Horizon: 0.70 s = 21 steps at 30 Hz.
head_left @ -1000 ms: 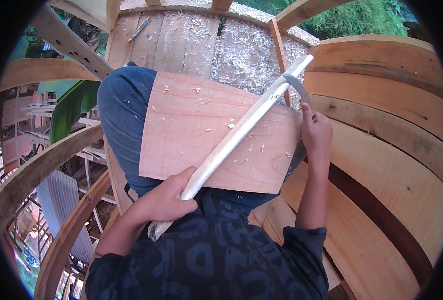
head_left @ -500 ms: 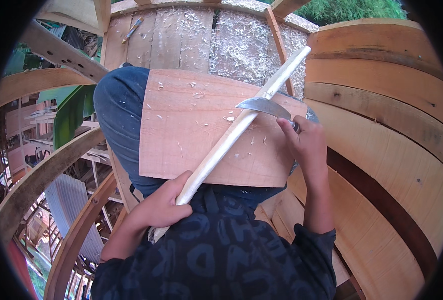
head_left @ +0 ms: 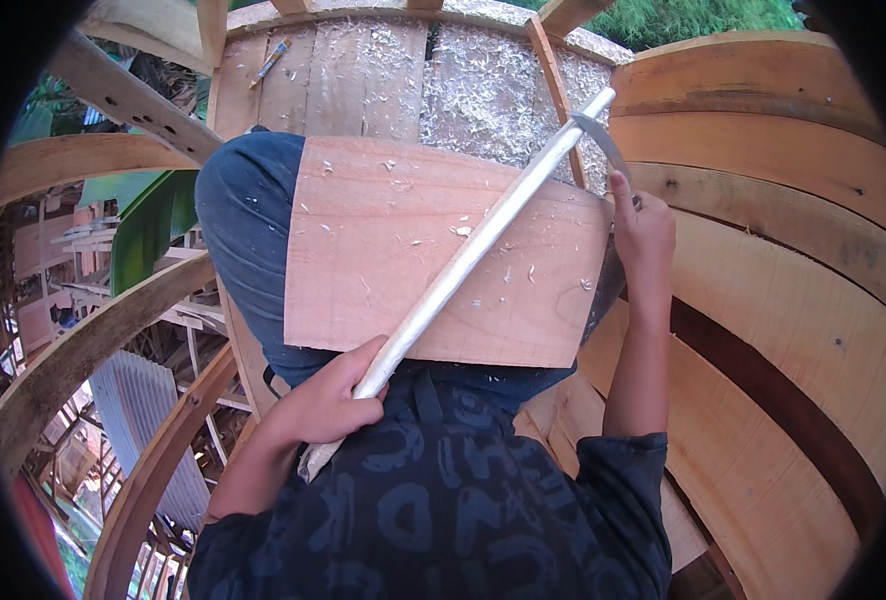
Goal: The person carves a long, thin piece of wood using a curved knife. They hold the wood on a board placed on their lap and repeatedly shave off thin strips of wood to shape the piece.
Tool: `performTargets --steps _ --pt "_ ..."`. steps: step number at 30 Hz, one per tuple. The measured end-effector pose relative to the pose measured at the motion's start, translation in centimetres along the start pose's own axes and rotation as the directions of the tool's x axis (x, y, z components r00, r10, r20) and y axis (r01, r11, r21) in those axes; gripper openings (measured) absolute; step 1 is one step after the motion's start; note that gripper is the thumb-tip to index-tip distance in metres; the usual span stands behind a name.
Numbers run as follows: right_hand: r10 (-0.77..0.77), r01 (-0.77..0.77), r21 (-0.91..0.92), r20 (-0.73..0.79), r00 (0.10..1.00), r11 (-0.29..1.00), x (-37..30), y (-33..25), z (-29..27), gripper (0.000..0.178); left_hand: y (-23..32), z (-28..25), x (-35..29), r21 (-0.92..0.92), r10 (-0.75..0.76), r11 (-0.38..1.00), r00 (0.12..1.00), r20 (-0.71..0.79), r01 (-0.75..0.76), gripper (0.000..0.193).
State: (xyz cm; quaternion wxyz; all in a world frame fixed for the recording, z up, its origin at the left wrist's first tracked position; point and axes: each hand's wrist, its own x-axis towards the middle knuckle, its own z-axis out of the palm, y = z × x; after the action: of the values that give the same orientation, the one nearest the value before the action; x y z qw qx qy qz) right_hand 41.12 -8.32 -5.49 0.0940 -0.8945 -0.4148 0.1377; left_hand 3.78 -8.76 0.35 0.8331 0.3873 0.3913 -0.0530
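A long pale wooden stick [head_left: 483,236] slants from my waist up to the far right, across a thin plywood board [head_left: 383,240] lying over my lap. My left hand [head_left: 338,395] is wrapped round the stick near its lower end. In my right hand [head_left: 645,232] is a knife with a curved blade [head_left: 603,143]; its handle is mostly hidden in my fingers, and my thumb points up along it. Close to the stick's far tip, the blade lies against or just over the wood. A few small shavings [head_left: 463,230] are scattered on the board.
Many curled shavings [head_left: 483,90] cover the plank floor [head_left: 333,90] ahead. A small marker-like stick [head_left: 270,62] lies at far left. Curved planks [head_left: 763,155] form a wall on my right; bent ribs [head_left: 93,340] stand at left. A thin upright slat [head_left: 555,90] rises behind the stick's tip.
My right hand has carried the knife up and away along the stick, from its middle to near the far tip. My left hand keeps its hold low on the stick.
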Motion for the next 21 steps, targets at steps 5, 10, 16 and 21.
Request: performTargets --steps 5,10,16,21 --pt "0.040 -0.043 0.054 0.045 0.998 0.998 0.1 2.5 -2.7 0.066 -1.1 -1.3 -1.0 -0.067 -0.094 0.993 0.991 0.091 0.101 0.034" --pt "-0.393 0.388 0.066 0.206 0.896 0.919 -7.9 -3.8 -1.5 0.060 -2.4 -2.2 -1.0 -0.256 -0.145 0.947 0.968 0.203 0.195 0.030" --pt "-0.409 0.427 -0.036 0.224 0.885 0.904 -7.1 -4.5 -0.8 0.061 -2.3 -2.0 -1.0 -0.507 -0.135 0.821 0.952 0.276 0.264 0.031" --pt "-0.356 0.362 -0.015 0.154 0.922 0.932 -5.7 -4.1 -0.6 0.063 -3.0 -1.8 -0.6 -0.504 -0.122 0.825 0.951 0.284 0.256 0.031"
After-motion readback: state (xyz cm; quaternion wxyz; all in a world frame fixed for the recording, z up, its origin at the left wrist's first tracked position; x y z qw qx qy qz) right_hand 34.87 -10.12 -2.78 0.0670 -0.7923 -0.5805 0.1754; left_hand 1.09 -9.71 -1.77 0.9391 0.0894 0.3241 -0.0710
